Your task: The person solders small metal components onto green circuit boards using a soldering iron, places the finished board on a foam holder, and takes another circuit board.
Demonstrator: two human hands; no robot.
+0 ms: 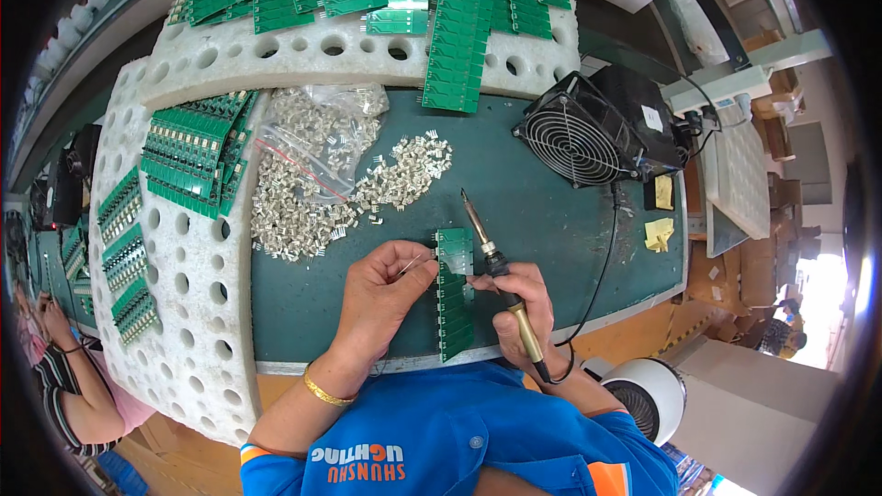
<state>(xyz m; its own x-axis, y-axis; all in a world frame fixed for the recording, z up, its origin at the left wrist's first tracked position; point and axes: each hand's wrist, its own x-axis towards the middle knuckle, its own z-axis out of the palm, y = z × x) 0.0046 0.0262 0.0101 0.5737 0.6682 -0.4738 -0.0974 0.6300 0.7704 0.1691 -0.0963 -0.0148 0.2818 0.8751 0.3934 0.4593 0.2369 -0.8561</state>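
Note:
My right hand (525, 310) grips a soldering iron (522, 323). Its bare tip points up and away, off the board. A narrow green circuit board (454, 312) stretches lengthwise between my hands, with small parts along its left edge. Fingers of my right hand touch the board's right edge. My left hand (388, 289) is closed in a pinch at the board's left edge, with a thin silvery wire (408, 265) showing between the fingers. Whether the left fingertips also grip the board is hard to make out.
Small white connectors (303, 216) lie heaped beyond my left hand, under a clear plastic bag (322, 142). Foam sheets (303, 55) with holes carry stacked green boards (450, 37). A black fan (579, 133) stands back right, the iron's cable (604, 276) running nearby. Another person's arm (87, 372) shows far left.

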